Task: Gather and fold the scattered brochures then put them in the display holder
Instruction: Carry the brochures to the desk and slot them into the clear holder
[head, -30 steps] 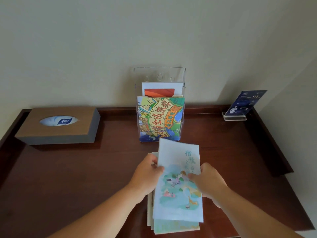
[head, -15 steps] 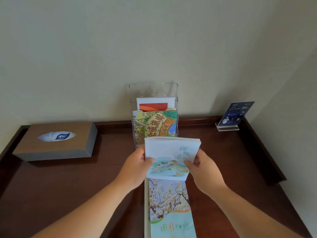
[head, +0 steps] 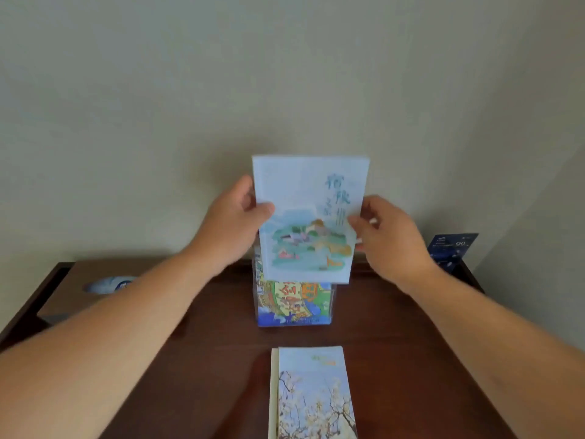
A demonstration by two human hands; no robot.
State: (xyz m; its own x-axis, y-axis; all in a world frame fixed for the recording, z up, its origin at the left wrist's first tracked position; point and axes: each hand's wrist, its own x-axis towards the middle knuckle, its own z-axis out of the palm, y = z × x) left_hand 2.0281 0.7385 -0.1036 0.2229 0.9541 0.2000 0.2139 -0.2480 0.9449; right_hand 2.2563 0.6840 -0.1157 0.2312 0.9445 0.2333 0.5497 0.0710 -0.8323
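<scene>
2 hands raised: left hand (head: 234,223) and right hand (head: 389,239), each pinching a side edge of 1 pale blue brochure (head: 308,185), thumbs on its front, sheet upright. Just below the grip, 1 clear display holder (head: 331,307) with 1 colourful brochure (head: 291,301) visible inside. Nearer than the grip, flat on the table (head: 221,359), 1 stack of brochures (head: 311,394), at least 2. Left of the grip, 1 tissue box (head: 95,280); right of it, 1 blue sign card (head: 451,248).

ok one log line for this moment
left hand + right hand: pinch pale blue brochure by side edges, upright above display holder | holder front: colourful brochure | table: blossom brochure stack, near edge
</scene>
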